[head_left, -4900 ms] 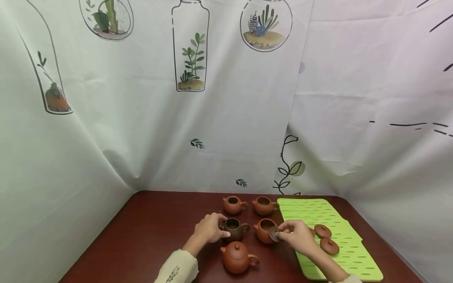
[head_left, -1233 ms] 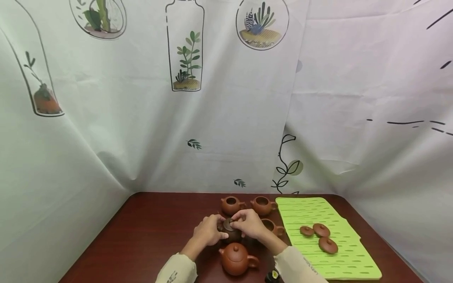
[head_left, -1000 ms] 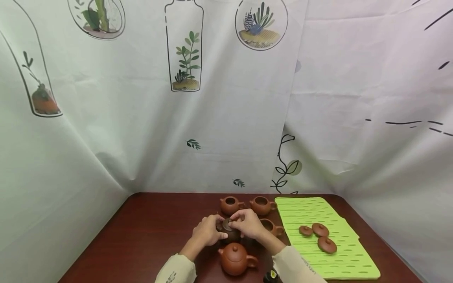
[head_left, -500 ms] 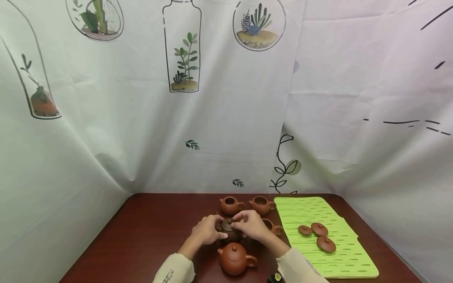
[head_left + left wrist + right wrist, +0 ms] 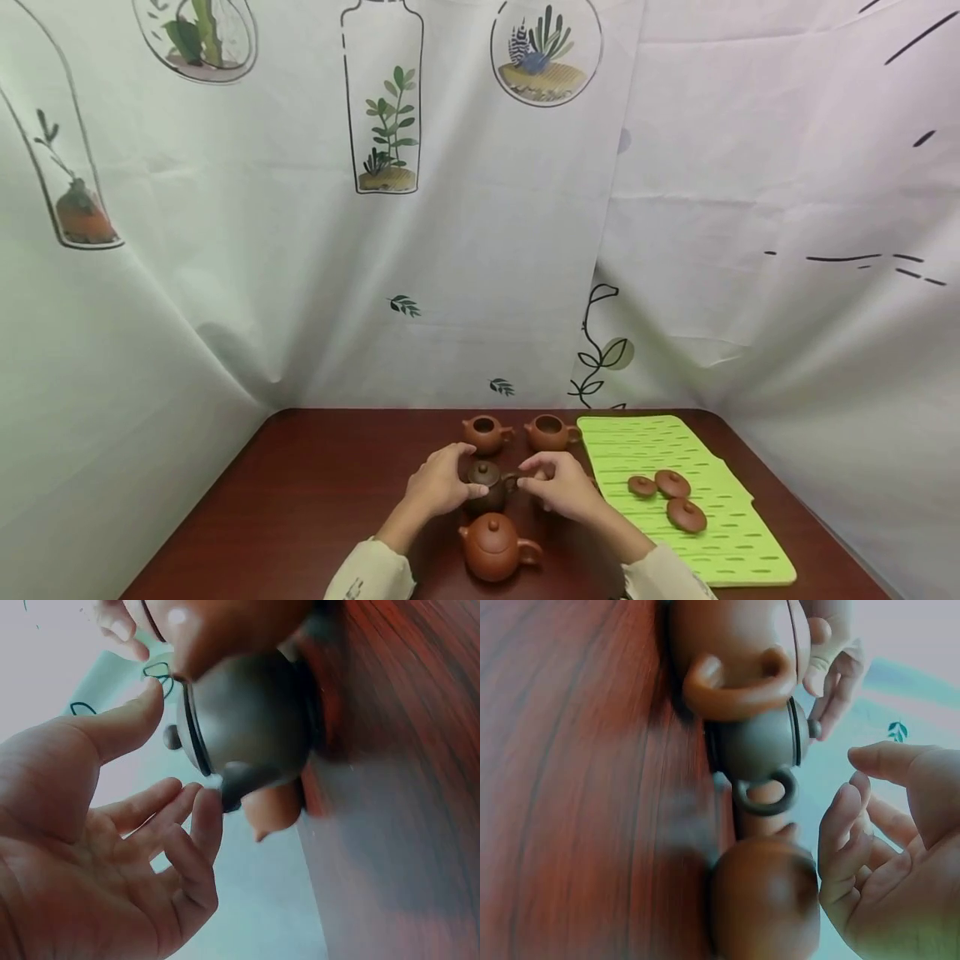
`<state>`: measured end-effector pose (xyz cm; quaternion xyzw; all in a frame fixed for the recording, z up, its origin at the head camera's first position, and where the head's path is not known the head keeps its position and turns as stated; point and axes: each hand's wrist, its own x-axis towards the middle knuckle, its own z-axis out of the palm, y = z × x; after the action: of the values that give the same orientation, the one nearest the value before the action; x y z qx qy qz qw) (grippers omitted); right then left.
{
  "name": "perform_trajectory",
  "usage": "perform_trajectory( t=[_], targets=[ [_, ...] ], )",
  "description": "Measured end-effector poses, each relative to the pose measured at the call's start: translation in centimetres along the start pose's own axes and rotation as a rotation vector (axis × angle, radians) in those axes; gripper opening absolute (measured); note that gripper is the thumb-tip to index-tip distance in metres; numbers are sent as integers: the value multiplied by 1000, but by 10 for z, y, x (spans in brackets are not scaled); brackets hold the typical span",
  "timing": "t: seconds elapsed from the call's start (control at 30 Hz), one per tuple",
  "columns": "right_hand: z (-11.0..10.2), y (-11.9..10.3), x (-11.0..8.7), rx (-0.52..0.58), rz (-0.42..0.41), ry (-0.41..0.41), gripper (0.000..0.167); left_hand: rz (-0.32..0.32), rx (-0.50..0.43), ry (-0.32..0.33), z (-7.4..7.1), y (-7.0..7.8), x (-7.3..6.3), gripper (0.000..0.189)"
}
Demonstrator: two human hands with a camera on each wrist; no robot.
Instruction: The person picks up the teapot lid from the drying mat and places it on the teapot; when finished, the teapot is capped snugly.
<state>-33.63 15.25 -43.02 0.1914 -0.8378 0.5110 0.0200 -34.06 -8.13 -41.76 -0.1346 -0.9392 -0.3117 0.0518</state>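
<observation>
A dark brown teapot (image 5: 489, 498) stands mid-table with its matching lid (image 5: 483, 473) seated on top. My left hand (image 5: 438, 483) is at its spout side, thumb and fingers spread around that side; in the left wrist view the fingertips (image 5: 207, 802) are by the spout, and I cannot tell whether they touch. To the right of the dark handle hovers my right hand (image 5: 564, 485), fingers loosely bent and holding nothing. It hides most of a lidless reddish teapot, seen as a rounded body (image 5: 765, 900) in the right wrist view. In front sits a lidded orange-brown teapot (image 5: 491, 550).
Two lidless clay teapots stand behind, one left (image 5: 484, 437) and one right (image 5: 550, 434). A green slotted mat (image 5: 738, 554) on the right bears three loose lids: a small one (image 5: 642, 487), a back one (image 5: 672, 483) and a front one (image 5: 686, 516).
The dark lid, carried in my right hand at first, now sits on the dark teapot. My right hand has let go of its knob and moved right; my left hand has loosened from the pot.
</observation>
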Motion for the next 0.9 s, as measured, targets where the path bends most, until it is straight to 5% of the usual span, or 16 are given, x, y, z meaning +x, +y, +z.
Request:
perform_trajectory(
  t=[0.27, 0.9],
  targets=[
    [-27, 2, -18, 37, 18, -11, 23, -17, 10, 41, 3, 16, -3, 59],
    [-75, 20, -62, -47, 95, 127, 37, 158, -81, 7, 15, 45, 2, 56]
  ],
)
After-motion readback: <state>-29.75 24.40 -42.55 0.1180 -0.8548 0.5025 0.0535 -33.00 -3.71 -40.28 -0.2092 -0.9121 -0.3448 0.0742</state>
